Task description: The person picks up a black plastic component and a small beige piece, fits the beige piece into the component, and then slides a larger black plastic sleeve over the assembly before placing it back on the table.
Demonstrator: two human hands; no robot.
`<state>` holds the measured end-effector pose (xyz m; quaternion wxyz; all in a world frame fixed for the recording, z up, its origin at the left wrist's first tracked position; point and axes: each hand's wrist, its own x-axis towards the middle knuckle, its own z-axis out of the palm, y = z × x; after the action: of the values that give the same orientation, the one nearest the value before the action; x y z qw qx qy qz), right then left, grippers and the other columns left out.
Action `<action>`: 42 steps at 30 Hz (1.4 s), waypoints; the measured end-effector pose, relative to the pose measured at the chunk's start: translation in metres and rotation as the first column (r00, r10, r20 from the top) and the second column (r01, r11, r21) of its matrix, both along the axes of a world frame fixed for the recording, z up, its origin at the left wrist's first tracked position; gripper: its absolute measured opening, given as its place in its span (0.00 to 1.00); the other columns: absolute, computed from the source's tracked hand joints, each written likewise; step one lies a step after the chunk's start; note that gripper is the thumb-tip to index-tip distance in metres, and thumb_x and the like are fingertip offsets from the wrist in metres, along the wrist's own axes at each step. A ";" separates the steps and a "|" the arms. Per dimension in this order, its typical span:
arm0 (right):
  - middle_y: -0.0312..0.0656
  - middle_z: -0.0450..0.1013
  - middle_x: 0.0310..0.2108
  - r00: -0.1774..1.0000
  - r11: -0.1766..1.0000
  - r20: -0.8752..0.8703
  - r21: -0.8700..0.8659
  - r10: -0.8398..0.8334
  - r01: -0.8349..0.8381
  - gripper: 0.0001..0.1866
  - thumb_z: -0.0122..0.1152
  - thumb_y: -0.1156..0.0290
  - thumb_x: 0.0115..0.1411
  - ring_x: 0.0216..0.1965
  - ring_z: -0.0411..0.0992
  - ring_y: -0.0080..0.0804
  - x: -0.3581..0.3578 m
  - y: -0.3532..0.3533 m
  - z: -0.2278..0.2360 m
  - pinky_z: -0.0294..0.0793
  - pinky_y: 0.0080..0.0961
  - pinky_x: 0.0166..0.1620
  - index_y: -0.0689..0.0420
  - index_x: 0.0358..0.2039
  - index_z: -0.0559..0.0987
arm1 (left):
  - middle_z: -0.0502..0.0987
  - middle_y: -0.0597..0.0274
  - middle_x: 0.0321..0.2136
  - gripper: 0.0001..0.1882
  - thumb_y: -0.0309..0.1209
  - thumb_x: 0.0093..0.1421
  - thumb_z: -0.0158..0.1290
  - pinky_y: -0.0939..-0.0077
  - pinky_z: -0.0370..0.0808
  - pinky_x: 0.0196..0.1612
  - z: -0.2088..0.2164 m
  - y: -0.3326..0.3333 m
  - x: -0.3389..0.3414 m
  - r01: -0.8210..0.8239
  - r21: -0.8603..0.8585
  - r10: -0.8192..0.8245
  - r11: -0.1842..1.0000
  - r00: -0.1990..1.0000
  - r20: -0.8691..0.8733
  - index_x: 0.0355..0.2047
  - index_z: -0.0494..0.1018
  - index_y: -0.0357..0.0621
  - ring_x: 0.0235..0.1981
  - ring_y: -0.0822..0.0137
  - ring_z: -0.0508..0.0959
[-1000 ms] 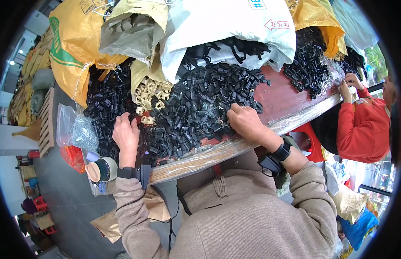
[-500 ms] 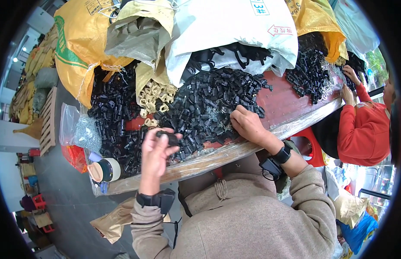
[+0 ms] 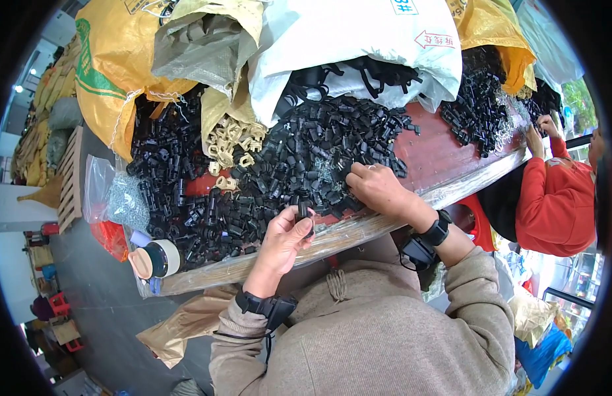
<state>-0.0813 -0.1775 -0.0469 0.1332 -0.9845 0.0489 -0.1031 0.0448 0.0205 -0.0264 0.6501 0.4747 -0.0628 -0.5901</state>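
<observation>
My left hand pinches a small black plastic clip at table's near edge; right hand curled, fingers digging into black clip pile.

At the worktop, the left hand pinches a small black plastic part just above the near edge while the right hand rests fingers-down on the heap of black parts beside beige pieces.

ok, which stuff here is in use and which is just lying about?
In use:
- left hand pinching small black plastic clip
- right hand on heap of black plastic parts

Lying about:
- beige plastic pieces
- tape roll
- clear bag
- yellow woven sacks
</observation>
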 end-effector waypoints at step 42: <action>0.35 0.70 0.24 0.994 0.219 0.060 0.975 -0.089 -0.039 0.06 0.48 0.71 0.57 0.22 0.65 0.16 -0.024 0.042 0.026 0.63 0.13 0.24 0.60 0.30 0.67 | 0.69 0.69 0.18 0.04 0.28 0.53 0.51 0.87 0.63 0.21 0.005 -0.038 -0.035 -0.011 -0.061 0.017 0.998 0.996 0.090 0.27 0.68 0.41 0.19 0.80 0.67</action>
<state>-0.1057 -0.1353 -0.0207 0.7195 -0.6778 0.1114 -0.1026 0.0095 -0.0174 -0.0214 0.6648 0.4815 -0.1068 -0.5611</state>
